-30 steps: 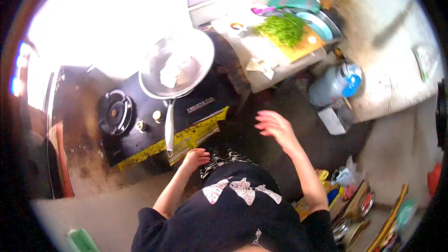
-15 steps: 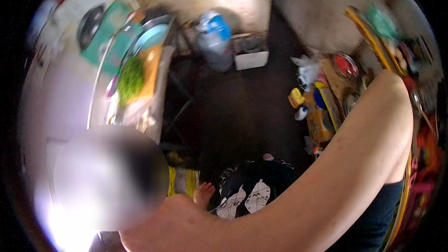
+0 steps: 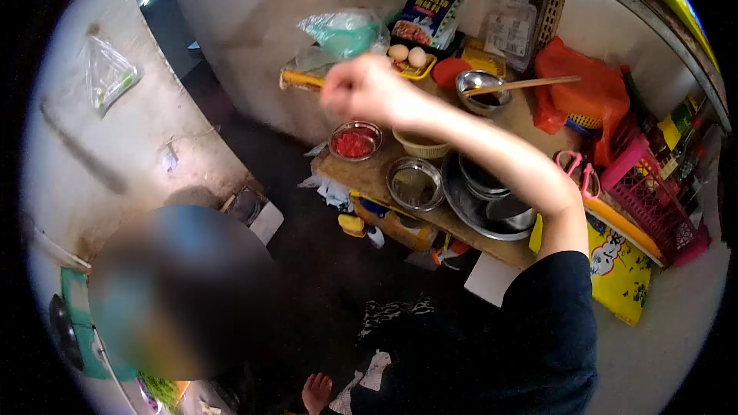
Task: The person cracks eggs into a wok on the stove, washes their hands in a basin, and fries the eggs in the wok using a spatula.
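Note:
My right hand (image 3: pixel 361 92) reaches across the far left end of a wooden shelf, above a small glass bowl of red chopped food (image 3: pixel 354 142). Its fingers look curled but are smeared by motion, so I cannot tell whether anything is in them. Just beyond it are a green bowl in clear plastic (image 3: pixel 346 34) and two eggs (image 3: pixel 407 54) in a yellow tray. My left hand (image 3: pixel 317 393) hangs low beside my dark leaf-print clothing, fingers apart, with nothing seen in it.
On the shelf stand a glass bowl (image 3: pixel 415 184), a large metal basin (image 3: pixel 480 219), and a steel bowl (image 3: pixel 480 91) with chopsticks (image 3: pixel 530 84) across it. A pink basket (image 3: pixel 653 192) is at the right. A blurred disc covers the lower left.
My view has swung to the right, toward the shelf. My right arm, which was stretched toward the lower left, now extends over the shelf. My left hand stays low near my body.

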{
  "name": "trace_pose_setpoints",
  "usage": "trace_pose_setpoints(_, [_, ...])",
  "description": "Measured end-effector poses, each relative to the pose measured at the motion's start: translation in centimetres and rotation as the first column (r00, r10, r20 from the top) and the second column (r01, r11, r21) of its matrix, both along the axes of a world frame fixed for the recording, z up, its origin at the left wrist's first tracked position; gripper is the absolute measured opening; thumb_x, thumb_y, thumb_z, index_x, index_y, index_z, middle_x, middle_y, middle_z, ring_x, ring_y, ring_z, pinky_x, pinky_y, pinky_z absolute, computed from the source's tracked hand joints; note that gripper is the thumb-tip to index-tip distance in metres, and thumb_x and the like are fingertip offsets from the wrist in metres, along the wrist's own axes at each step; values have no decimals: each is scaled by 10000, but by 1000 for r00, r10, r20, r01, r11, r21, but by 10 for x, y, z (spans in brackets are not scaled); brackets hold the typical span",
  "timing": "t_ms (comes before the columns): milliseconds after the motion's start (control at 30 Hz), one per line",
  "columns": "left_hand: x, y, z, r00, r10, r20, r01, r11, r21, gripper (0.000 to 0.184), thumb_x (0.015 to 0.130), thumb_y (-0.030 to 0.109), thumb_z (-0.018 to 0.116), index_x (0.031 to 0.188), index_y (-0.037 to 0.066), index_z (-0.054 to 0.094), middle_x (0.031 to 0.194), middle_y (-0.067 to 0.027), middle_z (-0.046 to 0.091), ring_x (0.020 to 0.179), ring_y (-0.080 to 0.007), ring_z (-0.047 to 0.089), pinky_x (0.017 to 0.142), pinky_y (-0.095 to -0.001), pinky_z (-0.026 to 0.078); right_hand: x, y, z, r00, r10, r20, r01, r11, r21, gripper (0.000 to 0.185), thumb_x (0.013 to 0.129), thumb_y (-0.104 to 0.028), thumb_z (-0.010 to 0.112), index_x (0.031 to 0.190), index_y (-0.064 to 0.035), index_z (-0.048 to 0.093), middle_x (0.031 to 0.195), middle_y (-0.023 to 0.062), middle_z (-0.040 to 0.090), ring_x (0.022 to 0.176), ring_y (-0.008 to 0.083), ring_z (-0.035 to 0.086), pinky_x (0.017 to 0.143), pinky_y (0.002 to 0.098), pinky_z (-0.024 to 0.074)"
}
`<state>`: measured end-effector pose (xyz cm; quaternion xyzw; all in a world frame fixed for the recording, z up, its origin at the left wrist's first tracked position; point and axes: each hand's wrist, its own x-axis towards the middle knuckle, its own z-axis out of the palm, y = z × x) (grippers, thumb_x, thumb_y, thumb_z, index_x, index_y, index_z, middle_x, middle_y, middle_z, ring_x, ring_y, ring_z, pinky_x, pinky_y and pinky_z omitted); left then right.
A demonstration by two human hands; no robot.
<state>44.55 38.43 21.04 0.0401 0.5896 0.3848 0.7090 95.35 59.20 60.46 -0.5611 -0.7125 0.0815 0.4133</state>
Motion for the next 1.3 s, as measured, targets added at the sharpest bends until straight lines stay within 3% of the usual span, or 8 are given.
trace_pose_setpoints(167, [-4, -4, -10, 1000, 23, -17, -24, 999, -40, 376, 839, 230, 554, 1163, 39, 545, 1226, -144, 524, 1162, -322, 459, 996, -443, 379, 177, 85, 1, 781, -542, 311, 593, 800, -93, 186, 696, -138, 620, 829, -11, 648, 727, 116, 646, 614, 220, 625, 573, 329, 494])
trace_pose_setpoints(600, [-55, -53, -85, 956, 239, -171, -277, 927, -254, 317, 842, 260, 559, 1087, 61, 541, 1027, -122, 584, 939, -308, 549, 845, -458, 451, 176, 118, -29, 506, -377, 775, 814, 505, -286, 451, 702, -350, 570, 1048, -69, 637, 1028, 98, 644, 992, 201, 599, 823, 323, 468])
trace_pose_setpoints(667, [-67, -65, -97, 946, 275, -170, -314, 905, -288, 297, 843, 259, 559, 1067, 64, 546, 987, -116, 598, 896, -307, 567, 816, -458, 467, 190, 123, -53, 422, -590, 688, 818, 575, -10, 573, 733, -405, 551, 1178, -45, 543, 1208, 127, 549, 1125, 230, 516, 936, 344, 414])
trace_pose_setpoints(733, [-84, -82, -123, 919, 374, -122, -393, 858, -331, 278, 843, 257, 559, 1046, 67, 551, 946, -111, 613, 853, -307, 584, 787, -459, 483, 194, 118, -44, 555, -479, 680, 785, 573, -237, 722, 768, -546, 486, 1329, -100, 394, 1356, 149, 399, 1227, 288, 409, 1011, 384, 333])
trace_pose_setpoints(767, [-59, -89, -71, 985, 171, 0, -168, 967, 191, 234, 827, 255, 573, 974, 74, 575, 935, -129, 621, 854, -314, 591, 773, -454, 489, 212, 121, -57, 642, -473, 604, 653, 749, -107, 701, 789, -502, 509, 1366, -144, 336, 1408, 129, 324, 1267, 268, 359, 1034, 369, 306])
trace_pose_setpoints(800, [-56, -91, -89, 857, 395, 330, -444, 892, 87, 205, 819, 245, 576, 945, 84, 589, 933, -137, 624, 839, -318, 596, 751, -453, 491, 227, 126, -65, 648, -489, 583, 660, 743, -111, 700, 802, -467, 532, 1385, -158, 298, 1435, 116, 276, 1298, 250, 311, 1042, 360, 290])
trace_pose_setpoints(867, [-18, -83, -33, 913, 390, -118, -386, 921, 53, 184, 815, 213, 568, 932, 74, 594, 963, -148, 619, 849, -317, 596, 749, -467, 486, 221, 124, -60, 836, -324, 443, 435, 884, -174, 705, 836, -424, 545, 1382, -70, 272, 1415, 133, 306, 1289, 248, 326, 1030, 358, 307])
trace_pose_setpoints(1300, [-28, -140, -64, 658, 753, 29, -749, 658, -81, 298, 865, 163, 513, 1090, -31, 488, 940, -202, 604, 776, -340, 619, 684, -473, 528, 152, 127, -8, 924, -2, -384, -130, 940, -317, 561, 891, -370, 480, 1338, -63, 339, 1286, 100, 434, 1150, 158, 421, 948, 325, 353])
